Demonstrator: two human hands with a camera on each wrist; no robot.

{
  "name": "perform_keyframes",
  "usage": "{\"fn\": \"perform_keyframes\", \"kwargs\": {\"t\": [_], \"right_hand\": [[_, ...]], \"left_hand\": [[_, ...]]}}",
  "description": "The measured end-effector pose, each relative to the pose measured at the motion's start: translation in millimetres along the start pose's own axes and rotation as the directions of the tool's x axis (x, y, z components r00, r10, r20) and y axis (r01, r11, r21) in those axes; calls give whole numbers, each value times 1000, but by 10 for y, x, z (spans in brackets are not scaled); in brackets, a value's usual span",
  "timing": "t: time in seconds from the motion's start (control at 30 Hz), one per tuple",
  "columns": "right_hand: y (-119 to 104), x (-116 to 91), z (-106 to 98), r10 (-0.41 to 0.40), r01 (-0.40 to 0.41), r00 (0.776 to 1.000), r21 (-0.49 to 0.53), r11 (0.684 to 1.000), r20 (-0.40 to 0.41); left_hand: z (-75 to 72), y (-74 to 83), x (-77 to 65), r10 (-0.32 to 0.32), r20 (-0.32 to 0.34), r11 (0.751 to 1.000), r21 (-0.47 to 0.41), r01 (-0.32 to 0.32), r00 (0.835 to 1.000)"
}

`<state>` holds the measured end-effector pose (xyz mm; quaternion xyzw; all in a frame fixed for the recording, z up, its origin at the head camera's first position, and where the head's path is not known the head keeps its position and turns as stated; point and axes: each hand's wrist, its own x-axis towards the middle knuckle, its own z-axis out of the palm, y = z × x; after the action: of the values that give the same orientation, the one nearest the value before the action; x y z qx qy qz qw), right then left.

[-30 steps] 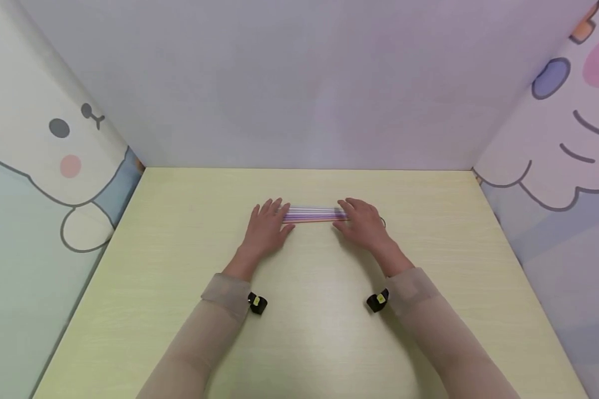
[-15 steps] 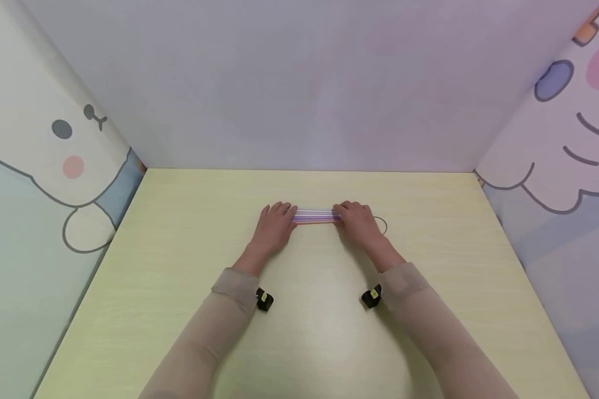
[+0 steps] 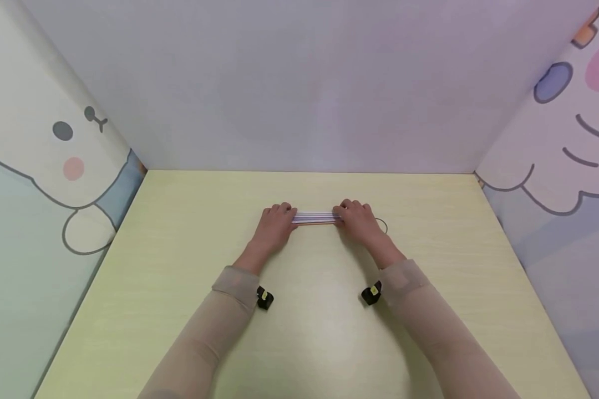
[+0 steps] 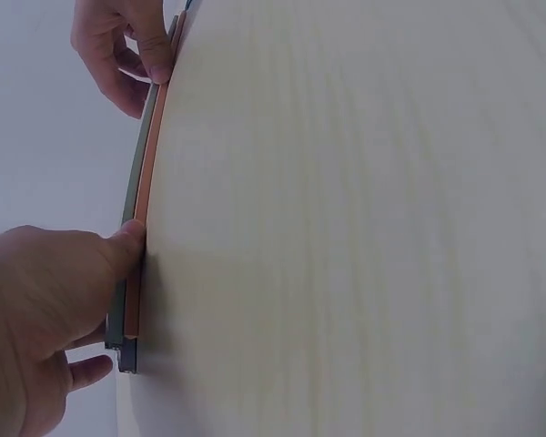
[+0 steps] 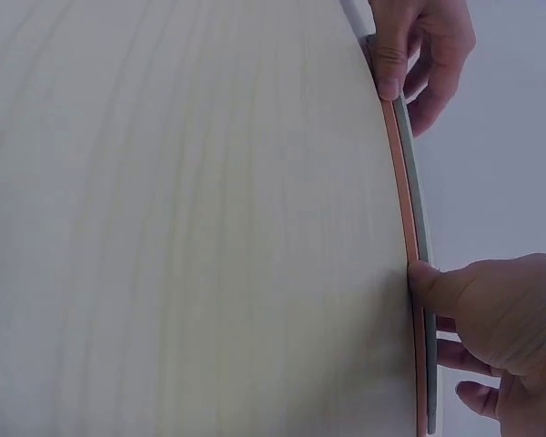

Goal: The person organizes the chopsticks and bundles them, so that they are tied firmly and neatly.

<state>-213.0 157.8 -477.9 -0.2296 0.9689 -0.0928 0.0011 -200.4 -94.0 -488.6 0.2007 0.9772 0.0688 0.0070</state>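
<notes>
Several thin pencil-like sticks (image 3: 314,217) lie side by side across the table, held between both hands. An orange stick (image 4: 152,150) is nearest me, with a grey-green stick (image 4: 138,159) right behind it. My left hand (image 3: 274,228) grips the left end, thumb on the near side and fingers curled over the far side. My right hand (image 3: 359,226) grips farther right in the same way. In the right wrist view, the thumb of the right hand (image 5: 510,319) presses the orange stick. Both hands hide parts of the sticks.
A thin dark loop (image 3: 385,225) shows just right of my right hand; part of it is hidden. The pale wood table (image 3: 309,332) ends at a plain back wall (image 3: 299,83). Printed side panels (image 3: 25,216) stand left and right.
Both hands have moved closer together, the left one rightward. Their spread fingers have curled around the sticks, and the row looks narrower. More of the dark loop shows.
</notes>
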Motion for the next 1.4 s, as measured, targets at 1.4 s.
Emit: {"fn": "perform_keyframes", "kwargs": {"t": [1.4], "right_hand": [[3, -2, -22, -89, 89, 996, 82, 993, 1]], "left_hand": [[6, 15, 37, 5, -21, 997, -73, -6, 1000]]}}
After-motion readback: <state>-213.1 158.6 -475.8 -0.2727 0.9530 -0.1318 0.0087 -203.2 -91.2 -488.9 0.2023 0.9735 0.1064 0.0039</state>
